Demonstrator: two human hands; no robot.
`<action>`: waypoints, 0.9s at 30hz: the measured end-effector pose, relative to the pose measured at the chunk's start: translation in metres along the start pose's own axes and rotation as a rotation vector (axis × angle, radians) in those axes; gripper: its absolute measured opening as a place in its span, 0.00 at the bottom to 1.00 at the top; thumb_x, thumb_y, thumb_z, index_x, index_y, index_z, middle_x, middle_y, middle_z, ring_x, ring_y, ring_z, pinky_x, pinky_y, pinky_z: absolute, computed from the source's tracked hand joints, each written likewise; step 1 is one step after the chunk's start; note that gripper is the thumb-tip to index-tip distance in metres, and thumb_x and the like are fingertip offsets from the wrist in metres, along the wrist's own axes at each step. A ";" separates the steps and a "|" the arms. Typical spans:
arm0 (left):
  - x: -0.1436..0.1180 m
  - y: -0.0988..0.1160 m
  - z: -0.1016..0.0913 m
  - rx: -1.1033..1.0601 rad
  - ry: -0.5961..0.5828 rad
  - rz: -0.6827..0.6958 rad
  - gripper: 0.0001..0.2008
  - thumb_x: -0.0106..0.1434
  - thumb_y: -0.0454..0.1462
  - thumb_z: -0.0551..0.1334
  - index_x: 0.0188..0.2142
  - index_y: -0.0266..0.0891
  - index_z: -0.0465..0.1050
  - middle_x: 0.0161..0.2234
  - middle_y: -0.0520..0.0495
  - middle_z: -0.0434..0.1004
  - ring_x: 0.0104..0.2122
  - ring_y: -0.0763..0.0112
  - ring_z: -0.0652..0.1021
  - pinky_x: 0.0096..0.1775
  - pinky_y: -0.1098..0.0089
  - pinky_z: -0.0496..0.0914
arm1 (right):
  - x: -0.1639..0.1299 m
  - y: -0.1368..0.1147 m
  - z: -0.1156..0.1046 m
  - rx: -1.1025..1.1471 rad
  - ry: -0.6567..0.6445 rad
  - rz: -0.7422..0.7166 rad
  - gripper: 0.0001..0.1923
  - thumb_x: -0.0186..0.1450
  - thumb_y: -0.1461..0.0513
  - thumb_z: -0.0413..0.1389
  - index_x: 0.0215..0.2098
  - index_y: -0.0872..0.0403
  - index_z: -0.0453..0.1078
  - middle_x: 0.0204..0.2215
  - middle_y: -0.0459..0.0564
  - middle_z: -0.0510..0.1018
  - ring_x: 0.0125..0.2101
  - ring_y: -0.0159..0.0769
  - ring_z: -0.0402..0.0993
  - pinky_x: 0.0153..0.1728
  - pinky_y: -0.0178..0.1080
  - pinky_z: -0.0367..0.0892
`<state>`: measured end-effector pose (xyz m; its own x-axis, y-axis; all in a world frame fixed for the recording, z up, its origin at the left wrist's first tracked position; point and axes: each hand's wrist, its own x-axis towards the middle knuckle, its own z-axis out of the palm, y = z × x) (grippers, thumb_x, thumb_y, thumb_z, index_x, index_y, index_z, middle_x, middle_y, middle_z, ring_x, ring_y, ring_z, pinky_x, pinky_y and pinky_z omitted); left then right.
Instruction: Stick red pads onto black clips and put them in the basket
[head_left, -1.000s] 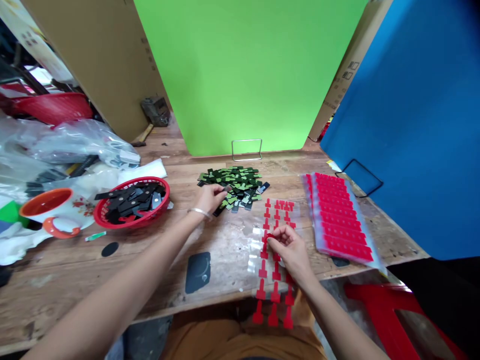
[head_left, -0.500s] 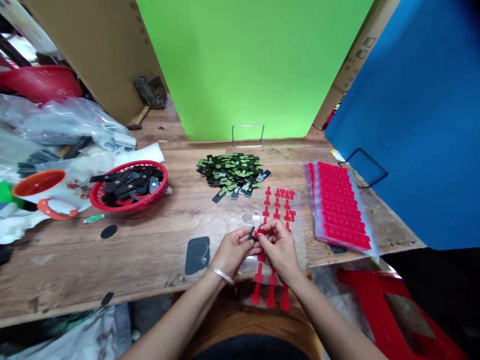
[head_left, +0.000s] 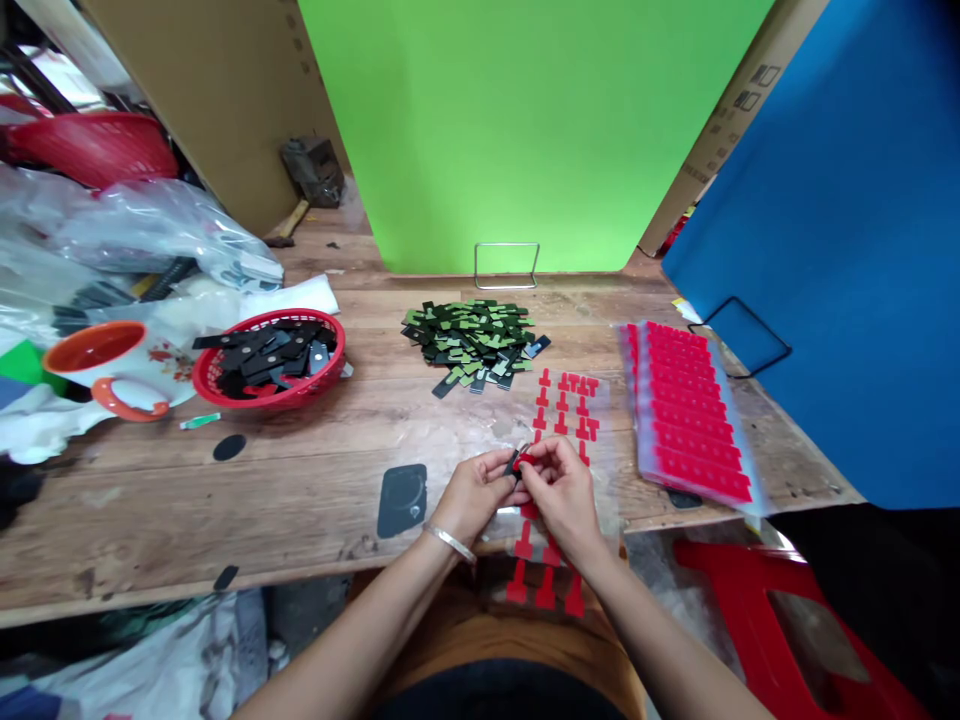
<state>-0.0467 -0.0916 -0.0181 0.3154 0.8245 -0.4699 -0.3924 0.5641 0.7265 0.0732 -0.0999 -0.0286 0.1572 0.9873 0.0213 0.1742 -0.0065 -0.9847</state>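
Observation:
My left hand (head_left: 475, 490) is closed on a small black strip (head_left: 512, 464), pinched between thumb and fingers. Against it, my right hand (head_left: 562, 490) pinches a small red piece (head_left: 525, 461); the fingertips hide part of both. Beneath my hands lies a clear sheet with red T-shaped stickers (head_left: 547, 577), which reaches over the table's front edge. Farther back is a heap of black and green strips (head_left: 472, 340). To the left, a red basket (head_left: 339, 372) holds black pieces, some with a round dot.
A stack of red sticker sheets (head_left: 694, 410) lies at the right. An orange-and-white mug (head_left: 142, 365) stands beside the basket, with plastic bags (head_left: 172, 225) behind it. Green (head_left: 525, 130) and blue (head_left: 825, 250) boards lean at the back. A red stool (head_left: 742, 590) is below right.
The camera view has shifted slightly, moving the scene a little to the right. Both hands stay together, with the strip and red piece tilted slightly differently.

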 end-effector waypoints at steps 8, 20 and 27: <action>0.001 -0.001 -0.002 0.008 -0.044 0.009 0.19 0.47 0.30 0.66 0.41 0.31 0.71 0.36 0.41 0.78 0.35 0.66 0.78 0.36 0.73 0.72 | 0.000 0.000 0.000 0.007 -0.013 0.000 0.04 0.56 0.64 0.54 0.31 0.53 0.63 0.24 0.42 0.68 0.20 0.26 0.61 0.19 0.29 0.59; 0.000 0.000 -0.001 0.051 -0.045 0.043 0.17 0.51 0.35 0.65 0.41 0.30 0.72 0.35 0.41 0.78 0.34 0.66 0.78 0.36 0.72 0.72 | -0.001 0.000 0.000 0.009 -0.030 -0.010 0.05 0.57 0.63 0.54 0.32 0.53 0.62 0.24 0.42 0.68 0.19 0.27 0.64 0.18 0.29 0.61; -0.002 -0.005 0.005 0.066 0.094 0.108 0.18 0.49 0.37 0.66 0.39 0.31 0.72 0.28 0.45 0.79 0.26 0.67 0.78 0.33 0.68 0.73 | -0.010 -0.007 -0.003 -0.083 -0.040 -0.048 0.05 0.61 0.60 0.51 0.35 0.52 0.65 0.28 0.46 0.71 0.24 0.30 0.67 0.23 0.32 0.64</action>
<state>-0.0411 -0.0962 -0.0190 0.1908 0.8825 -0.4298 -0.3613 0.4703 0.8052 0.0732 -0.1100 -0.0212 0.1083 0.9923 0.0601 0.2612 0.0300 -0.9648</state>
